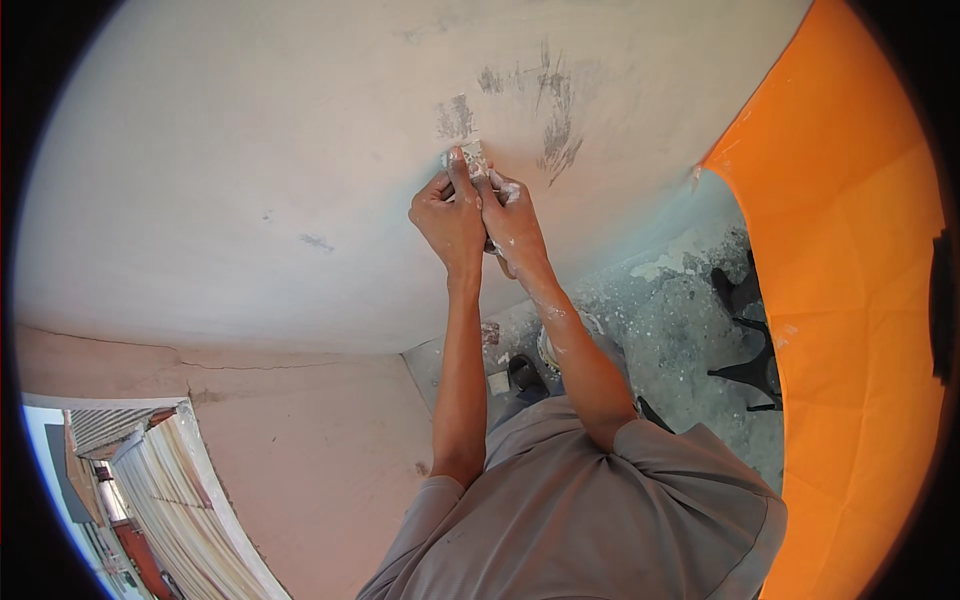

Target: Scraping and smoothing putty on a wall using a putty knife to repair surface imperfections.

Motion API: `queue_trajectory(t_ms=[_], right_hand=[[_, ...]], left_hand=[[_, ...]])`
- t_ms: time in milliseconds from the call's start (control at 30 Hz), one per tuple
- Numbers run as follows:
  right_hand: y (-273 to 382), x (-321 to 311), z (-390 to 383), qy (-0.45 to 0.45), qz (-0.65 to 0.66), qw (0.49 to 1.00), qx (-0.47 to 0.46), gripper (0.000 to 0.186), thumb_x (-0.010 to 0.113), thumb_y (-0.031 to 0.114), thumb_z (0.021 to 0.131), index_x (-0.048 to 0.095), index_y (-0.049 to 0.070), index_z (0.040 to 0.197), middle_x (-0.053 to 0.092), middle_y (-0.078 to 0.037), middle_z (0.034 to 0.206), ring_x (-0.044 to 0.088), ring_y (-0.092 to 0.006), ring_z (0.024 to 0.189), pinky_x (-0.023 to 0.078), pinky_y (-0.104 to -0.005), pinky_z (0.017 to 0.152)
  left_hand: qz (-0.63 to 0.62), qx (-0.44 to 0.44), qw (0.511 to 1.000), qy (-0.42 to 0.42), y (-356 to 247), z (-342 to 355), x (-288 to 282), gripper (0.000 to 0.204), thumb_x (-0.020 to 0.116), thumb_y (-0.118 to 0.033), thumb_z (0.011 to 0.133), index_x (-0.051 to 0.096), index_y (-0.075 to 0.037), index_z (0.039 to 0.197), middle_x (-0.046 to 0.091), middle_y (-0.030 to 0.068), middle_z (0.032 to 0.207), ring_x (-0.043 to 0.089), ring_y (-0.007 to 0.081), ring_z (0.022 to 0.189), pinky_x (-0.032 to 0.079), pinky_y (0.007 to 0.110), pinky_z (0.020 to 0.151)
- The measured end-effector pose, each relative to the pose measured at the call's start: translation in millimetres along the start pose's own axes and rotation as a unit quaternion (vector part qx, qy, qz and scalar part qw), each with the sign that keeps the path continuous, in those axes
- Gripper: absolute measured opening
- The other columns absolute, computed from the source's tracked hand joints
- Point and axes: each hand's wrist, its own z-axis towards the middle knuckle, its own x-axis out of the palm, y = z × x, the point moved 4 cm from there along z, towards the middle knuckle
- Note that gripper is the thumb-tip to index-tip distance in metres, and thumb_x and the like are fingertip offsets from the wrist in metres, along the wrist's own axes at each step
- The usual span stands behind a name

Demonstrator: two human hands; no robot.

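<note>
Both my hands are raised close together in front of a pale, plastered wall (270, 150). Between them is a small flat blade (474, 153) smeared with whitish putty, apparently a putty knife's. My left hand (448, 215) is closed, its thumb pressed on the blade. Against it, my right hand (515, 215) is closed too, with white putty on its fingers and wrist. A tan, handle-like end (505, 266) sticks out below the right hand. Dark grey scuffed patches (560, 125) mark the wall just beyond the hands.
An orange sheet (840, 300) hangs along the right side. White splatters dot the grey floor (670, 320), where a dark object with pointed legs (750, 370) stands. Partly behind my right forearm is a round, pale-rimmed container (547, 350). A window with a striped curtain (175, 480) lies lower left.
</note>
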Motion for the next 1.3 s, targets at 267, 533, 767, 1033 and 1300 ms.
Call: queue_trajectory(t_ms=[267, 533, 767, 1033, 1300], right_hand=[[-7, 5, 1, -0.006, 0.012, 1.0, -0.007, 0.042, 0.054, 0.038, 0.105, 0.063, 0.003, 0.086, 0.052, 0.001, 0.059, 0.043, -0.0083, 0.048, 0.035, -0.0311, 0.045], [7, -1, 3, -0.007, -0.052, 0.999, -0.016, 0.044, 0.054, 0.037, 0.105, 0.066, -0.001, 0.086, 0.055, -0.004, 0.058, 0.05, -0.0117, 0.053, 0.041, -0.0346, 0.052], [-13, 0, -3, 0.016, -0.062, 0.997, -0.04, 0.039, 0.053, 0.029, 0.106, 0.068, -0.004, 0.095, 0.063, -0.009, 0.062, 0.057, -0.0139, 0.058, 0.046, -0.0338, 0.056], [-4, -6, -4, 0.041, -0.04, 0.998, -0.026, 0.036, 0.055, 0.027, 0.106, 0.07, -0.005, 0.1, 0.064, -0.01, 0.065, 0.06, -0.0134, 0.057, 0.047, -0.032, 0.055], [-17, -3, -2, 0.014, 0.021, 0.999, -0.032, 0.035, 0.055, 0.028, 0.106, 0.068, -0.004, 0.1, 0.062, -0.005, 0.066, 0.055, -0.009, 0.061, 0.046, -0.0292, 0.055]], left_hand=[[-0.002, 0.017, 1.0, 0.007, 4, 5, -2, 0.043, 0.064, -0.028, 0.102, 0.073, 0.008, 0.081, 0.066, 0.0059, 0.062, 0.051, 0.0073, 0.057, 0.044, 0.028, 0.055], [-0.028, 0.021, 0.997, 0.066, 12, 11, 2, 0.043, 0.06, -0.035, 0.105, 0.078, 0.004, 0.099, 0.073, 0.0047, 0.078, 0.056, 0.006, 0.065, 0.047, 0.025, 0.06], [-0.137, -0.042, 0.987, 0.067, 48, -8, 2, 0.042, 0.055, -0.035, 0.108, 0.076, 0.001, 0.108, 0.074, 0.0039, 0.092, 0.06, 0.0069, 0.078, 0.05, 0.025, 0.072], [-0.143, -0.051, 0.984, 0.09, 43, -16, 6, 0.046, 0.046, -0.036, 0.11, 0.073, 0.001, 0.108, 0.075, 0.0068, 0.1, 0.058, 0.0058, 0.076, 0.049, 0.025, 0.071], [-0.078, -0.037, 0.995, 0.044, 45, -10, 6, 0.038, 0.049, -0.023, 0.109, 0.076, 0.003, 0.105, 0.075, 0.006, 0.09, 0.061, 0.0074, 0.077, 0.051, 0.025, 0.068]])
